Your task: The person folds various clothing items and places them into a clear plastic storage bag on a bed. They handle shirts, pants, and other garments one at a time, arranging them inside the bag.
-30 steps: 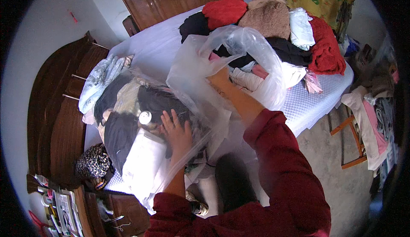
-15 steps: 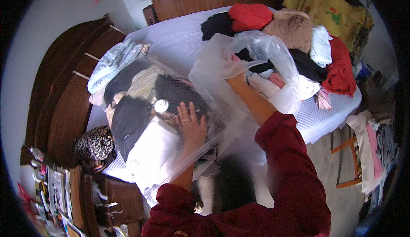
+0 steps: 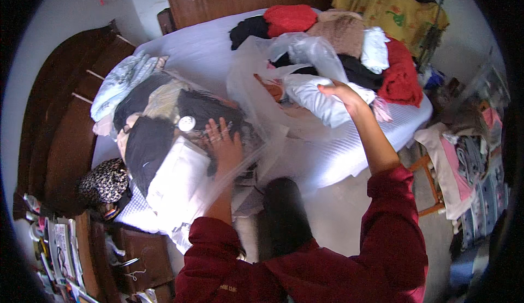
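Observation:
My left hand (image 3: 222,141) lies flat with fingers spread on a clear plastic bag (image 3: 210,106). Dark, beige and white clothes show through this bag, and a round white valve (image 3: 186,123) sits beside my fingertips. Farther right, my right hand (image 3: 349,97) grips a folded white garment (image 3: 314,94) by its right end, thumb on top. The garment lies over the open, crumpled plastic (image 3: 245,76), which has dark and brown items partly showing inside. Whether this plastic belongs to the filled bag, I cannot tell.
Red (image 3: 289,19), black, brown fuzzy (image 3: 341,33) and pale blue clothes are heaped along the bed's (image 3: 191,46) far right side. Folded light-blue fabric (image 3: 120,82) lies at the left. A wooden chair (image 3: 426,180) with clothes on it stands at the right.
My right hand has come out of the crumpled plastic and moved right, now holding the white garment. My left hand stays on the filled bag. The view has shifted slightly right.

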### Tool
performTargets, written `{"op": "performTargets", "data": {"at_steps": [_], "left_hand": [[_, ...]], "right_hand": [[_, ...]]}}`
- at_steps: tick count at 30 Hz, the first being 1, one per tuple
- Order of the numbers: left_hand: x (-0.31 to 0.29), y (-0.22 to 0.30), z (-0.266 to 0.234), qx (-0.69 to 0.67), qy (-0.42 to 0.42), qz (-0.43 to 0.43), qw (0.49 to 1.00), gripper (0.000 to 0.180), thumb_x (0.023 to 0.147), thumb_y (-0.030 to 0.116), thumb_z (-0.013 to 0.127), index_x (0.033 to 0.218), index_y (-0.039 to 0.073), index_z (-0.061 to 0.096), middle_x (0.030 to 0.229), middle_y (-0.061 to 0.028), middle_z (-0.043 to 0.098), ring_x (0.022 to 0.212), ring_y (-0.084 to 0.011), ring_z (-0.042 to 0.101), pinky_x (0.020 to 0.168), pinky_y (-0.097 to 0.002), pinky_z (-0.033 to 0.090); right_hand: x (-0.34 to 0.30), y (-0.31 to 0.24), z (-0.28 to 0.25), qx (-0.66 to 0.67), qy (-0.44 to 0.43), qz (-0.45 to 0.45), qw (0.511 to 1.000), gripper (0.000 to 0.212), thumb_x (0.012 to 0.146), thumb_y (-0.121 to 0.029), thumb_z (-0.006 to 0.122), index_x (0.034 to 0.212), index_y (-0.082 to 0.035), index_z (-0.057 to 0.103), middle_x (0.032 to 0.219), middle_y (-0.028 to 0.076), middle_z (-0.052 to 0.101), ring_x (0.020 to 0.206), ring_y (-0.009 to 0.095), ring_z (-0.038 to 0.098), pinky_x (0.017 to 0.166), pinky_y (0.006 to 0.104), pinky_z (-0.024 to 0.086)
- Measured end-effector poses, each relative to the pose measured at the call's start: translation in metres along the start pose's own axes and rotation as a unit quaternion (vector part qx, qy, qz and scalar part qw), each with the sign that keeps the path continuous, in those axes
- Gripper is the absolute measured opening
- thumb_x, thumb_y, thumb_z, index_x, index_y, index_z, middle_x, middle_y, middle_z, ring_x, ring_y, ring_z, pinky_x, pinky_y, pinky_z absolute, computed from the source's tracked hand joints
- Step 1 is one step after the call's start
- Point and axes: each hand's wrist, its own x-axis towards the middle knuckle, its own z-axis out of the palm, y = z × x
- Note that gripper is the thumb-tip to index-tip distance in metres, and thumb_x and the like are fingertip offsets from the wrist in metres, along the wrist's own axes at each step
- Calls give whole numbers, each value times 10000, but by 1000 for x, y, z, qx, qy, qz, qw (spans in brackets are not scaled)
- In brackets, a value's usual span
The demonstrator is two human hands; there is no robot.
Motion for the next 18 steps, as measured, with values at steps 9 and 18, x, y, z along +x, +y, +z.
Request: {"op": "performTargets", "data": {"at_steps": [9,18], "left_hand": [[-119,64,-59,-281,-86,68,953,543,980,268,545,1454,33,424,1477,-240,420,1398,-432,337,1145,-534,274],[-122,120,-169,-896,-294,-242,229,640,979,438,577,1460,67,376,1393,-157,518,1284,-334,508,1093,-514,393]], "right_hand": [[-196,16,31,287,-9,-79,955,775,830,-121,755,1497,-45,367,1358,134,569,1230,259,566,1048,404,448],[-279,18,143,-109,-10,-56,992,793,829,-141,801,1487,-43,370,1361,96,528,1247,213,494,1066,341,382]]}}
